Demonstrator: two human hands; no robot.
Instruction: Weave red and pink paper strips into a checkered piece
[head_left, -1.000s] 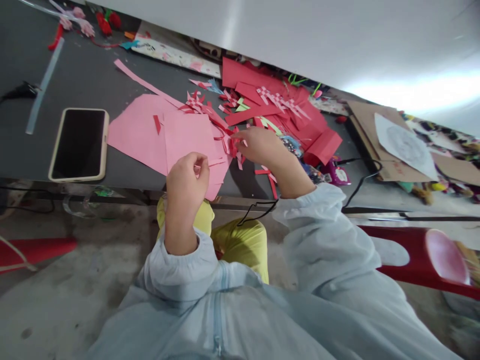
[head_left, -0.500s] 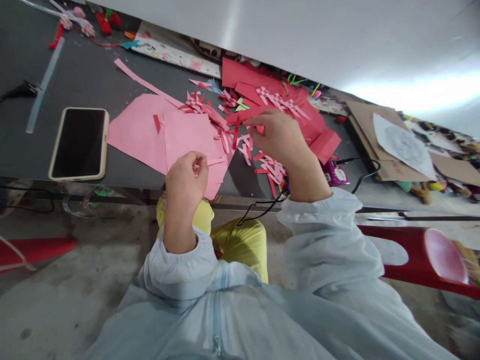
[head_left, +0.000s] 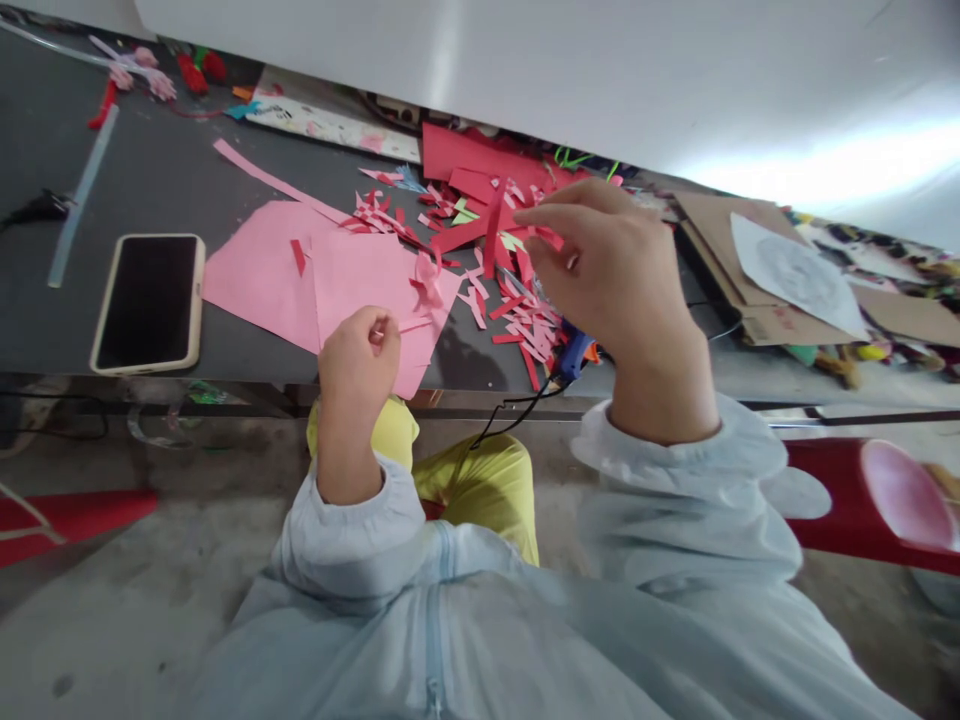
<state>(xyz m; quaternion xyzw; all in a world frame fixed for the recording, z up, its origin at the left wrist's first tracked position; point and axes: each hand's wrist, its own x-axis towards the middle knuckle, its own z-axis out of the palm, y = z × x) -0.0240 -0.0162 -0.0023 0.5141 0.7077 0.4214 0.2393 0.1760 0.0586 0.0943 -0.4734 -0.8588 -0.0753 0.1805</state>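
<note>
My left hand [head_left: 356,360] is closed in a pinch over the pink paper sheet [head_left: 262,265], near its front edge. From its fingertips a narrow pink paper strip [head_left: 415,325] points right. My right hand [head_left: 619,270] is raised above the scraps, thumb and forefinger curled around red paper. An upright red paper strip [head_left: 493,240] shows just left of those fingertips, crossing another red strip [head_left: 459,236]; exactly how they join is unclear. A curled pink paper piece [head_left: 427,280] rests on the sheet. Below the right hand lies a blue tool with an orange part [head_left: 574,352], partly hidden.
A phone [head_left: 148,303] lies at the left beside a translucent stick [head_left: 82,200]. Many cut scraps [head_left: 529,325] are scattered mid-table, with red sheets [head_left: 465,150] behind. Cardboard [head_left: 720,250] with a drawing [head_left: 795,275] is at right. A black cord [head_left: 517,405] hangs over the edge.
My right hand has moved right and up, and the red strips have shifted and risen with it. The blue tool is now uncovered. My left hand keeps its pinch; the view has shifted slightly.
</note>
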